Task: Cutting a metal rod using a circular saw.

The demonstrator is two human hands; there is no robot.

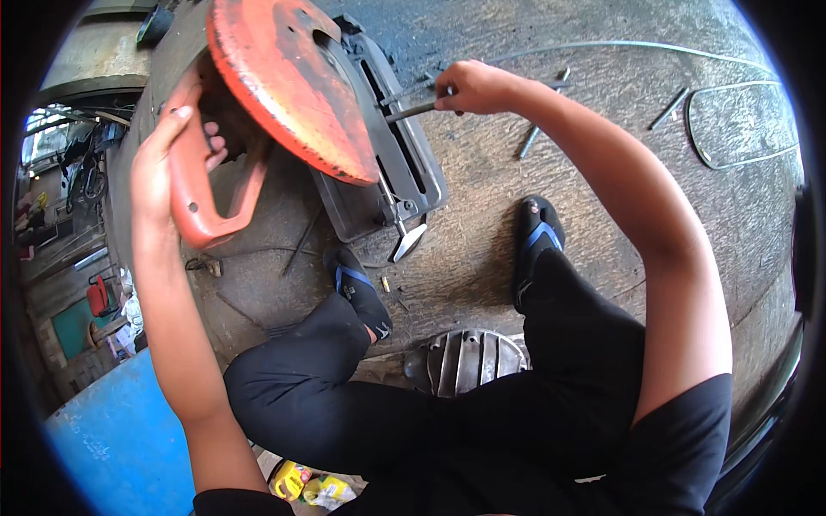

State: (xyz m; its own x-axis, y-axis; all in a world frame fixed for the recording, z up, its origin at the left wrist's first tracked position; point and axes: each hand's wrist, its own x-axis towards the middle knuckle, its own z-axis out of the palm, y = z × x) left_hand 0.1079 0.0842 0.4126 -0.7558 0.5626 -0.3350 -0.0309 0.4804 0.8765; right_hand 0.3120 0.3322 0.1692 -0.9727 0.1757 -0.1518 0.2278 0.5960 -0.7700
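An orange chop saw stands on the concrete floor ahead of me, its round blade guard (288, 82) raised over a dark metal base (404, 172). My left hand (168, 150) is wrapped around the saw's orange handle (202, 206). My right hand (477, 86) reaches across to the far side of the base and grips a thin grey metal rod (411, 111) that lies across the vise. My legs in black trousers and two sandalled feet (535, 232) are below, close to the base.
Short cut rod pieces (538, 129) and a bent wire loop (740, 129) lie on the floor at the right. A ribbed round metal cover (469, 361) sits under my knees. A blue drum (120, 439) stands at the lower left, with yellow packets (310, 490) beside it.
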